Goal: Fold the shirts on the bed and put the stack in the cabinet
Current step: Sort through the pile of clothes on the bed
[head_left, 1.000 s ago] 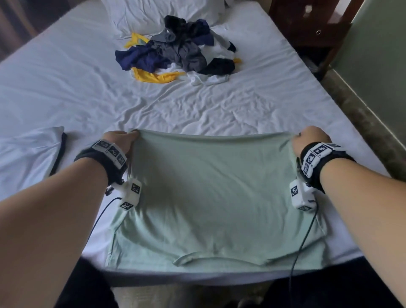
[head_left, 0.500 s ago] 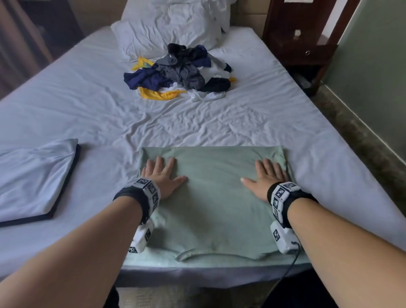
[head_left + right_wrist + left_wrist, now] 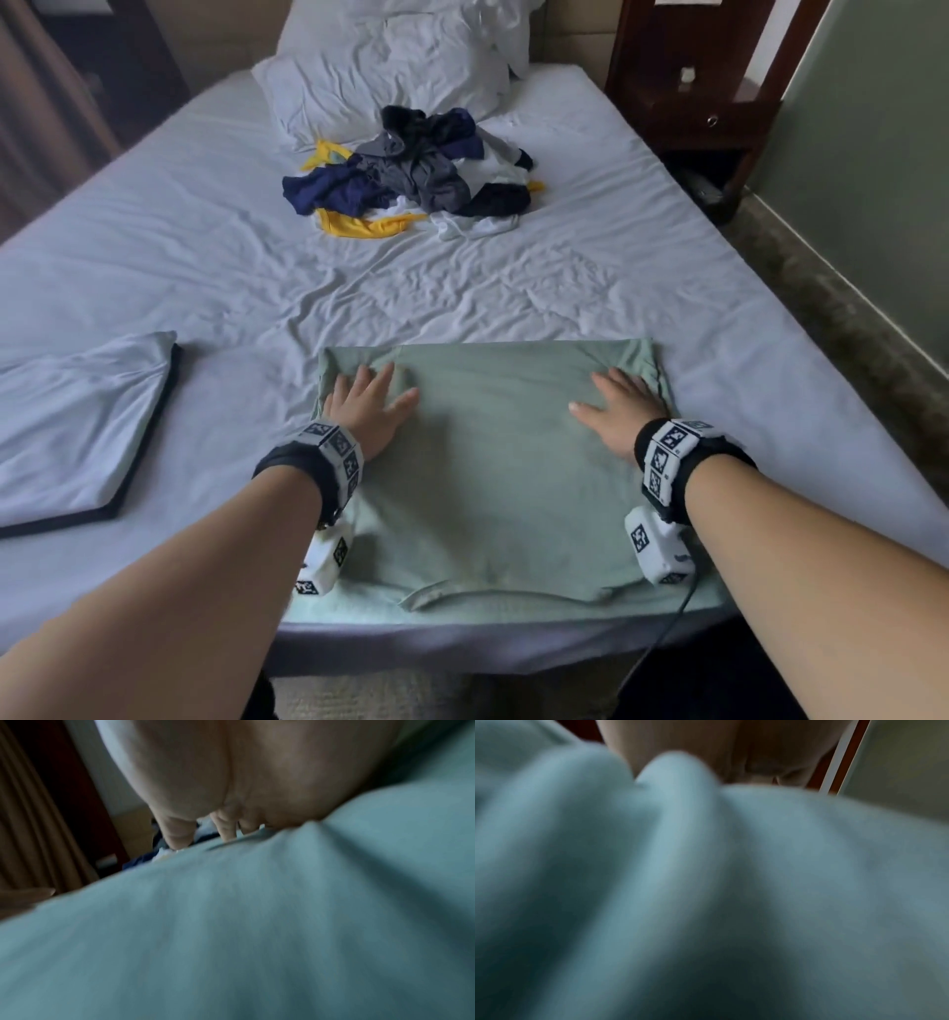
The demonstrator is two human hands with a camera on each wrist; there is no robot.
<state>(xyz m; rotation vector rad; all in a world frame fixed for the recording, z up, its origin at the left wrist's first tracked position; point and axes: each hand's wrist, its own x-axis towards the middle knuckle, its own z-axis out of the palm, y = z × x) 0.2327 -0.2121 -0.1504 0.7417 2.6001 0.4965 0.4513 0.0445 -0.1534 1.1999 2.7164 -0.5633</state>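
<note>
Rumpled bed sheet (image 3: pixel 215 267), seemingly soft green shirt (image 3: pixel 493 462)

The bed (image 3: pixel 565 288), under a wrinkled white sheet, carries a folded pale green shirt (image 3: pixel 493 462) at its near edge, a folded white garment (image 3: pixel 77 426) to the left, a heap of unfolded shirts (image 3: pixel 411 180) farther back, and pillows (image 3: pixel 390 77) at the head.

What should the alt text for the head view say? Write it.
Both hands, left hand and right hand, press flat on a pale green folded cotton shirt at the near edge of a white-sheeted bed; a pile of unfolded mixed-colour shirts lies beyond.
</note>
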